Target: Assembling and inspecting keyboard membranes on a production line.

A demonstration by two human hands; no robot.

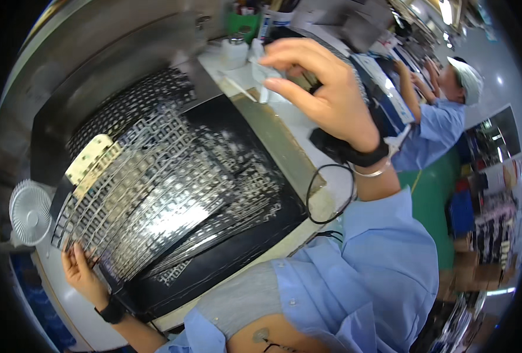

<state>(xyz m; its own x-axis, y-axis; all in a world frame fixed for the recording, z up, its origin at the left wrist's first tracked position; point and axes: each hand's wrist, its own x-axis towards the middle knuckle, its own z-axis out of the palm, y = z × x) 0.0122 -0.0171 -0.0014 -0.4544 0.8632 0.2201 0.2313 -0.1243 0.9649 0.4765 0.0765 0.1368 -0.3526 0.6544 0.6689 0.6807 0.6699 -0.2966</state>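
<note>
My left hand (81, 273) is closed on the lower left edge of a thin metal sheet (149, 194) full of small rectangular openings. The sheet is fanned out with other such sheets, tilted over a black mat (219, 273). Raised above the far right of the mat, my right hand (331, 94) has its thumb and fingers curled around a pale crumpled cloth (263, 73). How firmly the cloth is gripped is hard to make out. A cream plate with small holes (90, 159) lies at the sheets' far left end.
A white dispenser bottle (235, 53) and a green container (243, 23) stand at the back. A white fan (30, 212) is at the left. A black cable (331, 220) loops beside the mat. To the right, a person in a white cap (431, 123) works at the bench.
</note>
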